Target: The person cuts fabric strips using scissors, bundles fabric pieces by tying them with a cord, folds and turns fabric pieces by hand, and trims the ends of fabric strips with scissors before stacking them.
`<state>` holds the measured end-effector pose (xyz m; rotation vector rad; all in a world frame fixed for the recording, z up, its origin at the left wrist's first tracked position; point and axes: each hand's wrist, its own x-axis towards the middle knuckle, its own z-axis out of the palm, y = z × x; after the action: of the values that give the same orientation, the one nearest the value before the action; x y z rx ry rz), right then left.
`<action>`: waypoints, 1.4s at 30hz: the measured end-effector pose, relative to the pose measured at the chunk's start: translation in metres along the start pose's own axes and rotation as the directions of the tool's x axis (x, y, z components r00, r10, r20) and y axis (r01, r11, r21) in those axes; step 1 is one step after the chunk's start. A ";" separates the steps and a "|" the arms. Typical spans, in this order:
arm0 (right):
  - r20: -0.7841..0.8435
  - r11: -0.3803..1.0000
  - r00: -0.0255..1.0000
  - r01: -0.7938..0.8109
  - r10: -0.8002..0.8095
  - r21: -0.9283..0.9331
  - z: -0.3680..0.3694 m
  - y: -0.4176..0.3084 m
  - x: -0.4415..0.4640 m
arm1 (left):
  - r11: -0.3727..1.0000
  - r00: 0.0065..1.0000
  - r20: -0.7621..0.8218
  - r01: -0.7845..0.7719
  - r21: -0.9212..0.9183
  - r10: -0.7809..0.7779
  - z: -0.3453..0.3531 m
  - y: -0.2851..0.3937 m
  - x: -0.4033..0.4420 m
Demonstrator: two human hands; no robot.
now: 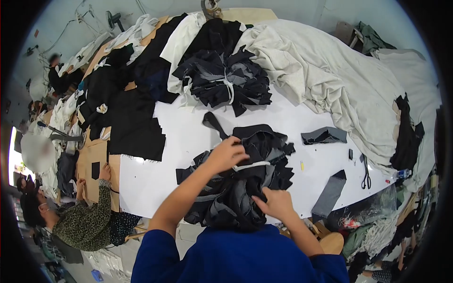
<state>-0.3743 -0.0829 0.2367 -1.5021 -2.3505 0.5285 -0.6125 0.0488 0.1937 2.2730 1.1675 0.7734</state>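
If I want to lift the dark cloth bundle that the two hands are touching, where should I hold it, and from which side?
Probably at the white tie, coming from above: it crosses the middle of the bundle, and loose layers fan out on either side. Its right part seems easier, because the left hand is near the other end.

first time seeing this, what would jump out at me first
Probably the dark cloth bundle at the near edge of the white table, with a white tie across it and the person's left hand and right hand at it. Just beyond sits a second dark bundle, also bound in white, and a big pale cloth sprawls over the table's far right side.
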 end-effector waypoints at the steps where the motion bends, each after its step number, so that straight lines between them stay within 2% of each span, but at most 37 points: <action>1: -0.038 0.999 0.999 0.011 -0.009 0.046 0.000 -0.003 -0.003 | 0.986 0.994 -0.009 0.107 -0.125 -0.109 -0.012 -0.002 0.011; 3: -0.062 0.991 0.998 -0.003 0.011 0.132 0.002 -0.005 -0.011 | 0.995 0.996 -0.065 0.058 -0.077 -0.063 -0.029 -0.002 0.033; 4: -0.053 0.991 0.999 0.000 0.007 0.134 0.003 -0.002 -0.012 | 0.997 0.984 -0.175 0.010 -0.081 -0.024 -0.033 0.003 0.044; 6: -0.091 0.955 0.976 -0.169 0.196 0.244 0.007 0.001 -0.016 | 0.967 0.909 -0.396 0.026 -0.255 -0.129 -0.039 0.008 0.070; 7: -0.074 0.937 0.960 -0.245 0.270 0.250 0.016 0.010 -0.020 | 0.965 0.868 -0.475 0.023 -0.260 -0.148 -0.039 -0.003 0.084; 9: -0.108 0.919 0.937 -0.295 0.332 0.263 0.019 0.020 -0.024 | 0.994 0.905 -0.419 0.028 -0.109 -0.071 -0.030 -0.035 0.104; 10: -0.057 0.915 0.934 -0.330 0.352 0.233 0.021 0.028 -0.027 | 0.986 0.955 -0.251 0.167 0.011 -0.159 -0.017 -0.041 0.100; 11: -0.063 0.915 0.932 -0.336 0.357 0.226 0.019 0.034 -0.031 | 0.948 0.960 -0.090 0.278 0.154 -0.267 -0.001 -0.043 0.090; 12: -0.025 0.921 0.930 -0.358 0.366 0.156 0.014 0.037 -0.031 | 0.905 0.966 -0.133 0.256 0.340 -0.223 0.004 -0.005 0.078; 13: 0.014 0.922 0.926 -0.376 0.376 0.089 0.011 0.040 -0.031 | 0.912 0.984 -0.169 0.127 0.389 -0.065 0.024 -0.002 0.068; 14: -0.071 0.944 0.942 -0.326 0.329 0.047 0.008 0.046 -0.031 | 0.940 0.988 -0.114 -0.060 0.335 0.103 0.034 0.009 0.055; 15: -0.152 0.961 0.949 -0.278 0.275 0.002 0.005 0.053 -0.030 | 0.956 0.976 -0.066 -0.186 0.226 0.205 0.037 0.027 0.046; 16: -0.152 0.924 0.918 -0.338 0.366 0.180 0.001 0.058 -0.026 | 0.970 0.975 -0.089 -0.190 0.152 0.205 0.037 0.047 0.036; 18: -0.366 0.935 0.861 -0.338 0.354 0.108 -0.019 0.057 -0.011 | 0.928 0.935 -0.163 -0.269 0.257 0.316 0.044 0.055 0.024; 19: -0.387 0.940 0.857 -0.307 0.340 0.148 -0.021 0.061 -0.003 | 0.890 0.911 -0.170 -0.305 0.339 0.377 0.044 0.055 0.020; 21: -0.360 0.971 0.904 -0.196 0.232 0.134 -0.010 0.069 0.015 | 0.855 0.897 -0.127 -0.348 0.385 0.423 0.047 0.055 0.017; 22: -0.169 0.930 0.937 -0.254 0.304 0.267 -0.004 0.069 0.025 | 0.865 0.945 -0.040 -0.278 0.419 0.323 0.054 0.054 0.014; 23: -0.075 0.919 0.932 -0.333 0.355 0.210 0.007 0.064 0.027 | 0.864 0.976 0.041 -0.208 0.459 0.214 0.061 0.052 0.013; 25: 0.067 0.902 0.904 -0.426 0.423 0.063 0.015 0.050 0.033 | 0.814 0.967 0.043 -0.236 0.531 0.253 0.064 0.052 0.022; 27: 0.051 0.878 0.885 -0.465 0.462 0.112 0.020 0.046 0.031 | 0.732 0.936 0.115 -0.333 0.594 0.332 0.067 0.050 0.028; 28: 0.040 0.846 0.859 -0.510 0.511 0.156 0.024 0.045 0.028 | 0.804 0.949 0.060 -0.294 0.517 0.308 0.068 0.050 0.029; 29: -0.035 0.843 0.853 -0.508 0.521 0.178 0.030 0.046 0.024 | 0.908 0.979 -0.068 -0.153 0.390 0.194 0.071 0.051 0.030; 30: -0.038 0.841 0.851 -0.510 0.524 0.180 0.029 0.043 0.023 | 0.972 0.983 -0.173 -0.017 0.236 0.059 0.074 0.056 0.032; 31: -0.013 0.811 0.830 -0.541 0.558 0.221 0.029 0.039 0.023 | 0.975 0.981 -0.181 0.102 0.199 -0.066 0.077 0.059 0.035; 32: 0.018 0.776 0.806 -0.576 0.592 0.258 0.030 0.034 0.021 | 0.974 0.976 -0.208 0.107 0.202 -0.064 0.079 0.059 0.039; 33: -0.073 0.818 0.838 -0.504 0.541 0.279 0.031 0.028 0.021 | 0.973 0.970 -0.233 0.115 0.200 -0.067 0.082 0.059 0.043; 34: -0.058 0.818 0.840 -0.506 0.539 0.274 0.031 0.024 0.022 | 0.969 0.970 -0.233 0.120 0.215 -0.068 0.083 0.056 0.046; 35: -0.045 0.820 0.844 -0.505 0.534 0.269 0.029 0.020 0.023 | 0.956 0.972 -0.236 0.074 0.286 -0.004 0.082 0.054 0.050; 36: -0.134 0.853 0.867 -0.426 0.480 0.301 0.036 0.021 0.021 | 0.933 0.969 -0.238 0.030 0.358 0.060 0.081 0.051 0.052; 37: -0.133 0.852 0.866 -0.427 0.481 0.302 0.041 0.022 0.019 | 0.940 0.969 -0.242 0.039 0.338 0.047 0.081 0.046 0.054; 38: -0.152 0.868 0.892 -0.355 0.426 0.348 0.045 0.023 0.017 | 0.939 0.969 -0.242 0.040 0.343 0.047 0.077 0.042 0.056; 40: -0.171 0.869 0.922 -0.246 0.346 0.430 0.047 0.020 0.010 | 0.956 0.984 -0.114 -0.103 0.273 0.139 0.064 0.036 0.055; 42: -0.130 0.809 0.916 -0.260 0.379 0.528 0.042 0.021 -0.002 | 0.948 0.971 -0.006 -0.230 0.220 0.237 0.044 0.029 0.049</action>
<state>-0.3751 -0.0827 0.1894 -1.5986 -1.6107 0.9124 -0.5432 0.0682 0.1929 2.6263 1.0534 0.8058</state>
